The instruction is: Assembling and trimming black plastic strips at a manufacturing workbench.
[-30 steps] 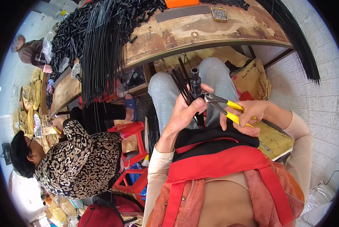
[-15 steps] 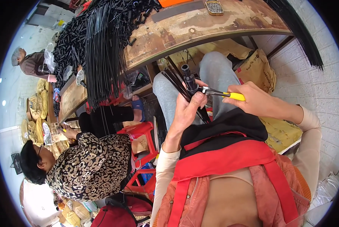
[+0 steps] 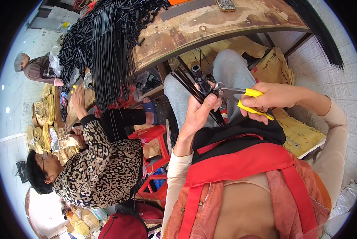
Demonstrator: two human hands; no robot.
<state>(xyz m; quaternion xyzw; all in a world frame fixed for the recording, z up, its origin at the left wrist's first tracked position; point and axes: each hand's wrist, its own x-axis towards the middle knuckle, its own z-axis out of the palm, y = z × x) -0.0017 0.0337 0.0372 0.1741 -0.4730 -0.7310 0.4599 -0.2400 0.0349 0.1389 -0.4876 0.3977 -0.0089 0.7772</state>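
Note:
My left hand (image 3: 198,111) is closed around a black tubular plastic part (image 3: 202,83), its hollow end pointing up. A bundle of thin black rods (image 3: 183,84) runs alongside it through the same grip, sticking out above and below the hand. My right hand (image 3: 271,97) grips a pair of pliers (image 3: 230,92) with yellow handles, which stand spread apart. The metal head of the pliers lies right by the black part, next to my left thumb. Whether the jaws touch the part, I cannot tell. Both hands are over my lap.
A worn wooden table (image 3: 226,28) spans the far side, bearing a heap of black plastic pieces (image 3: 76,47), long black rods (image 3: 112,59) and a small tray of metal bits (image 3: 226,4). At left, a co-worker (image 3: 102,163) sits by red stools (image 3: 156,149). A white wall (image 3: 330,87) stands right.
The pliers have turned and their handles have spread apart. My left hand keeps its hold on the black part and rods. The co-worker's arm has reached out toward the table.

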